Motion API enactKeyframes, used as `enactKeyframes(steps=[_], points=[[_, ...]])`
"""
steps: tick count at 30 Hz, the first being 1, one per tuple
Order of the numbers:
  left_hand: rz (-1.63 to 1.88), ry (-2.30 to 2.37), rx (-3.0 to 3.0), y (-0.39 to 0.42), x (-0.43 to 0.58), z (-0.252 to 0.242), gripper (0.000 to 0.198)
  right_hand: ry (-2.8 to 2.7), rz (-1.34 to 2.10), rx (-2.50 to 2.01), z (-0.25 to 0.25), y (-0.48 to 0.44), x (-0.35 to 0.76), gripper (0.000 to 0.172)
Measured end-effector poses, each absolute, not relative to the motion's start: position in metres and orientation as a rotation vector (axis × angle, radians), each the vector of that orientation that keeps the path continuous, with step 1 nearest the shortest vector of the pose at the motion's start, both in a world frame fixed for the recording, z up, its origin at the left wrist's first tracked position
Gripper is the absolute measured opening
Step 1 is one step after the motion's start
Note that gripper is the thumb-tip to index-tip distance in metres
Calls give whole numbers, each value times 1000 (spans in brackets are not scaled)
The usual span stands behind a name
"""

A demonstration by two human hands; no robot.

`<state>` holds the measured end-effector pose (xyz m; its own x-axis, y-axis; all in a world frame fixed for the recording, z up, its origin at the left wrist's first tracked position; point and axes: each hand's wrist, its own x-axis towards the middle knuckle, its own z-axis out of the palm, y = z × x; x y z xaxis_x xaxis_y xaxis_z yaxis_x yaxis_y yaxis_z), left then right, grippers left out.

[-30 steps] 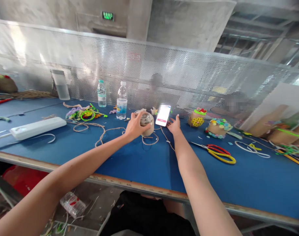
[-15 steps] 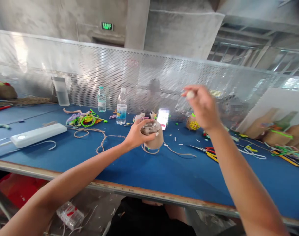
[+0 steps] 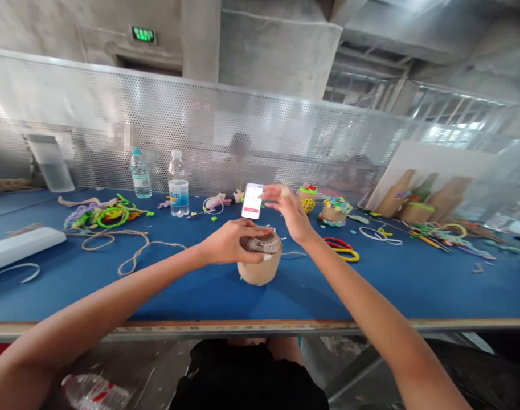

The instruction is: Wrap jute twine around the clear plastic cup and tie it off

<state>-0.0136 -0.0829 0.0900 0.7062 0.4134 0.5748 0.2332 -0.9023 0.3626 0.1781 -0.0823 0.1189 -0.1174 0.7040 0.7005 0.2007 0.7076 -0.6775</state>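
Observation:
My left hand (image 3: 228,244) is closed over the top of a twine-wrapped jar (image 3: 260,267), which stands on the blue table (image 3: 413,285) near its front edge. My right hand (image 3: 289,212) hovers just behind and above the jar, fingers drawn together round a small pale thing I cannot make out. A lit phone (image 3: 252,200) stands upright just behind that hand. A thin strand of twine (image 3: 290,253) leaves the jar's right side.
Loose twine (image 3: 129,250) and coloured pipe cleaners (image 3: 103,213) lie at left, near a white power strip (image 3: 20,247). Two water bottles (image 3: 178,191) stand behind them. Red-and-yellow scissors (image 3: 343,249) and decorated jars (image 3: 334,209) are at right. A perforated metal screen (image 3: 200,131) backs the table.
My left hand has drawn the jar toward the table's front edge. My right hand rose from beside the phone with a small pale thing, then came down behind the jar.

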Motion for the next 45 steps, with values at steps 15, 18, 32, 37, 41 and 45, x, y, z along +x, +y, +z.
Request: enactKeyframes(steps=[15,18,32,37,41,45], points=[[837,530,2797,-84,-18,92,52,-1686,972,-943,93,-37,224,39],[890,534,2715,-88,-17,83,50,-1928,1355,-738,89,-48,233,68],[1002,1015,2756,-114,-12,77,52,-2078,1594,-406,78,-63,211,89],[983,1183,2845,-117,-11,73,56,-2116,1535,-512,81,-64,209,92],[1161,1317,2965,-114,-14,66,72,-2146,1520,-563,84,-65,210,88],[1428,1272,3007,-113,-18,61,58,-2159,1520,-547,88,-68,208,79]])
